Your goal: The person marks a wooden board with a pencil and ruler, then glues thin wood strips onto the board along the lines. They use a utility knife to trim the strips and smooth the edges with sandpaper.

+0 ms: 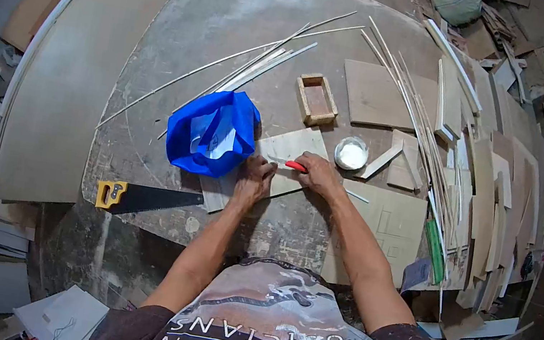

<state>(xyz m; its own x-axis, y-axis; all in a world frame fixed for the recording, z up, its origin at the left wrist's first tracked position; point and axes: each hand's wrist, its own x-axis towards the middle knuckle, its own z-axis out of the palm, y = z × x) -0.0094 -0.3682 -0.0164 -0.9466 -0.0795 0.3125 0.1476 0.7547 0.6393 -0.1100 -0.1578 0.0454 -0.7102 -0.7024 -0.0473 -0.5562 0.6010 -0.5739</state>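
My right hand (320,176) is closed around a red-handled tool (296,166) whose thin end points left toward my other hand; its exact kind is too small to make out. Fingers curled, my left hand (255,176) rests on a pale wooden board (294,146), and whatever it pinches is hidden. A thin white strip (357,196) sticks out to the right from under my right wrist. Beside my left hand stands an open blue fabric bag (178,139) with white sheets inside. A jar of white paste (351,153) is just beyond my right hand.
A small wooden box frame (315,100) sits farther back. At left lies a handsaw (150,200) with a yellow handle. Long thin wood strips (233,59) cross the worktable (154,95). A marked board (386,223) and a green tool (434,251) lie at right.
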